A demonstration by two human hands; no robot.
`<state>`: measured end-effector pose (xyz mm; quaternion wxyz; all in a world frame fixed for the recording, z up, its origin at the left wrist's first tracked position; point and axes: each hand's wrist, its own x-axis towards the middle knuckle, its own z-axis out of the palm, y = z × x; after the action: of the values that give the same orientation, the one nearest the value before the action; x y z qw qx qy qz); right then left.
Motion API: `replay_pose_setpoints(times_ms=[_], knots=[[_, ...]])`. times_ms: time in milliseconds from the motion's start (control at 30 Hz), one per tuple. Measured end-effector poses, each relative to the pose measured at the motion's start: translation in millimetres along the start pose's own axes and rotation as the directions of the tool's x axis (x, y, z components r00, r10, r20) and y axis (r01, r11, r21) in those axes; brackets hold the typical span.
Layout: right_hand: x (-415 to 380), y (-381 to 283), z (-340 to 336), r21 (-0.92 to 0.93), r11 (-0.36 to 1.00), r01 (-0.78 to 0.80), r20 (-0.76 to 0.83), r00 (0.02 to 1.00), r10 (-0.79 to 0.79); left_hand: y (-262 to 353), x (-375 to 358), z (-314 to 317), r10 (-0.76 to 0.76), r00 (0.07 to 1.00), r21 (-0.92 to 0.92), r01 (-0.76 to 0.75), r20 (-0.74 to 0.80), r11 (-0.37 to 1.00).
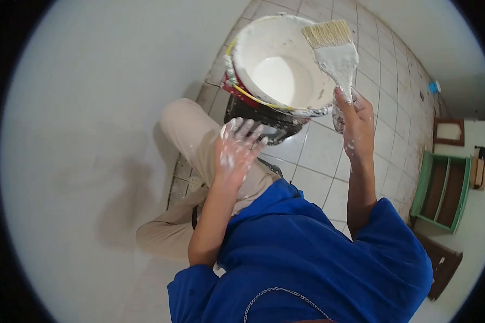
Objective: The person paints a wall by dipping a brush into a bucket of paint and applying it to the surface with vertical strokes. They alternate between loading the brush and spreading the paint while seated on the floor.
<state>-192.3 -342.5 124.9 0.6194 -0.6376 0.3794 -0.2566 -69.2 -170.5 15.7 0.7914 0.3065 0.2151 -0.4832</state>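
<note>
My right hand is closed round the handle of a wide paintbrush, held upright with its pale bristles at the top. White paint coats the brush below the bristles and marks my fingers. Behind the brush stands a bucket with a yellow handle and white paint pooled inside; its rim is crusted with paint. My left hand, smeared with white, has its fingers spread over my knee area, just below the bucket. Nothing is held in it.
Under the bucket is a dark, paint-spotted support. A pale wall rises close on the left, beside my bent leg. White floor tiles stretch to the right. Farther off are a green shelf unit and a brown wooden piece.
</note>
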Motion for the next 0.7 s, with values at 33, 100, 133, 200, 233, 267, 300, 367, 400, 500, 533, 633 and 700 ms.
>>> replay_pose_setpoints(times_ms=[33,100,133,200,233,267,300,367,400,500,533,633,700], knots=[[3,10,-11,-0.032,0.999,-0.023,-0.023,0.999,0.022,-16,21,3,-0.216,0.969,-0.198,0.191,-0.116,0.961],[9,24,-23,-0.168,0.984,-0.052,-0.071,0.997,0.04,-52,62,7,-0.144,0.918,-0.174,0.084,-0.369,0.981],[12,36,-25,-0.237,0.969,-0.071,-0.085,0.995,0.052,-65,83,-2,-0.1,0.865,-0.155,0.026,-0.491,0.988],[18,50,-37,-0.365,0.931,0.006,-0.039,0.999,-0.022,-83,117,-17,-0.119,0.882,-0.08,0.093,-0.456,0.992],[21,53,-42,-0.425,0.904,0.051,-0.01,0.998,-0.061,-89,130,-21,-0.129,0.891,-0.042,0.122,-0.436,0.992],[22,52,-46,-0.478,0.878,0.035,0.005,0.999,-0.037,-95,143,-24,-0.121,0.882,-0.014,0.129,-0.456,0.992],[24,49,-49,-0.53,0.848,0.021,0.021,1.0,-0.011,-99,151,-22,-0.113,0.872,0.014,0.136,-0.477,0.991],[31,64,-44,-0.576,0.817,0.022,0.033,0.999,-0.004,-107,174,-37,-0.107,0.916,0.003,0.117,-0.387,0.993],[34,67,-44,-0.57,0.821,0.032,0.024,0.999,-0.022,-108,180,-36,-0.108,0.94,-0.094,0.082,-0.324,0.992],[36,73,-44,-0.568,0.819,0.079,0.004,0.996,-0.093,-123,205,-54,0.008,1.0,-0.118,-0.011,-0.029,0.993],[38,74,-43,-0.569,0.816,0.098,-0.004,0.993,-0.121,-125,205,-51,-0.007,1.0,-0.103,0.005,-0.017,0.995],[39,69,-44,-0.529,0.849,-0.001,-0.019,1.0,-0.01,-125,201,-46,-0.007,0.997,-0.054,0.002,-0.081,0.999],[40,73,-47,-0.523,0.851,0.044,0.033,0.999,-0.031,-121,194,-39,0.01,0.996,-0.026,-0.013,-0.092,1.0]])
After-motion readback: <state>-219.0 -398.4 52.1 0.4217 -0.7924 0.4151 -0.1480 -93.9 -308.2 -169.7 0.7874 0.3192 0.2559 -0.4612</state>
